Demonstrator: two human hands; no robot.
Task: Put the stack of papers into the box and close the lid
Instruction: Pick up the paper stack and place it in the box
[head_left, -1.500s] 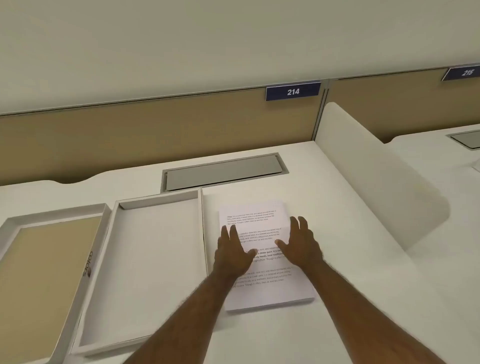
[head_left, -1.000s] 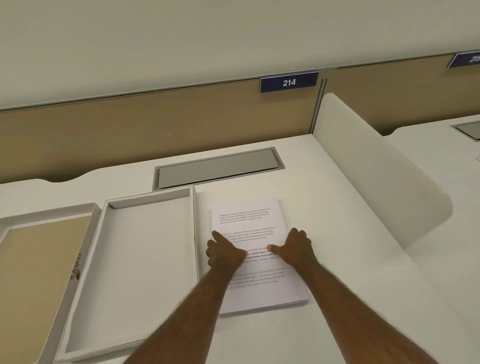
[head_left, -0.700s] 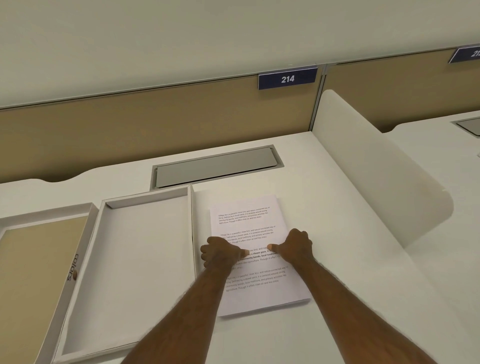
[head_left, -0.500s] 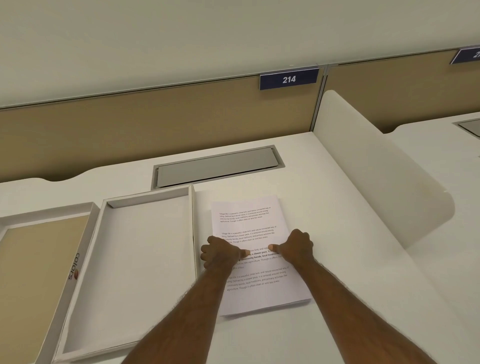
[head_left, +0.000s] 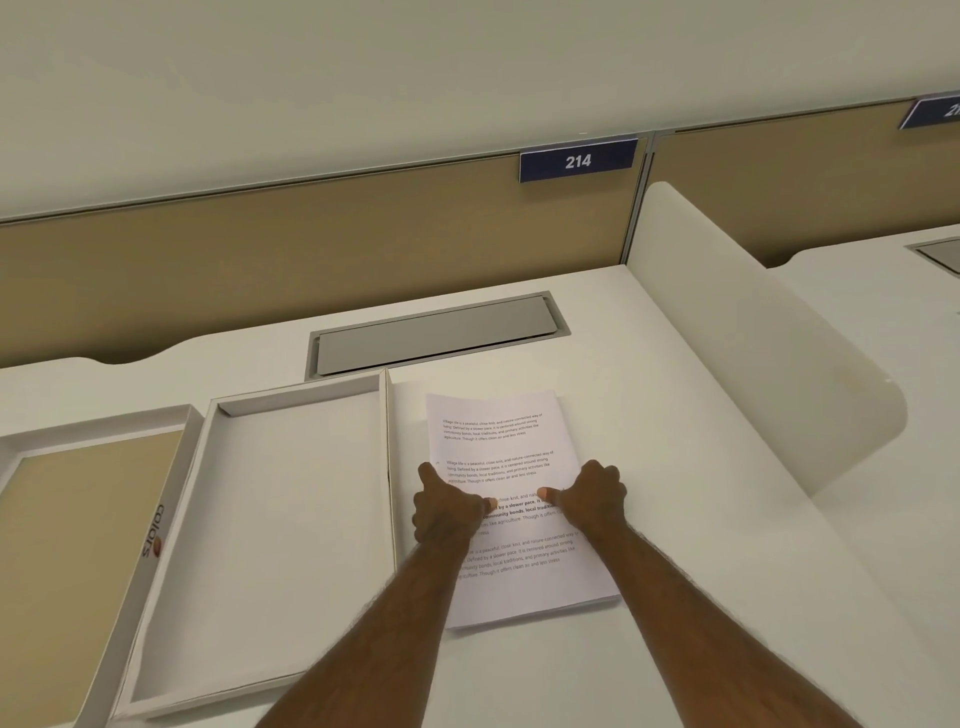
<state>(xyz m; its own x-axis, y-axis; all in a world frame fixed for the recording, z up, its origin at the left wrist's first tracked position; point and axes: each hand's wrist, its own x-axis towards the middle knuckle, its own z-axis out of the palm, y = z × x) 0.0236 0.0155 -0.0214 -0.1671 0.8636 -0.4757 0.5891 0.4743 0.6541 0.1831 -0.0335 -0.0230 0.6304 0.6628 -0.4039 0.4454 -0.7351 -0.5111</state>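
Your two forearms reach in from the near edge of the table (head_left: 597, 675), converging on the stack of papers (head_left: 511, 467). Your left hand (head_left: 448, 506) grips the stack's left edge, fingers curled down over the side and thumb pressed flat on the top sheet. Your right hand (head_left: 592, 493) does the same on the right edge, thumb on the printed text, fingers wrapped over the side. Both hands are clamped on the stack at about its middle. The stack lies flat on the table, slightly turned, its near corner toward you and its printed side up.

Just left of the stack, close beside it, sits the open box (head_left: 291, 535), a shallow white tray with nothing inside; your left hand's knuckles are near its right wall. Left of the box and touching it lies the lid (head_left: 78, 561), inside up, tan inner panel showing, a printed word along its right rim.

Beyond the box and stack, a grey cable flap (head_left: 436, 332) is set into the table. A white divider (head_left: 753, 332) rises at the right. Farthest back, the tan partition carries a blue plate (head_left: 577, 160) reading 214.
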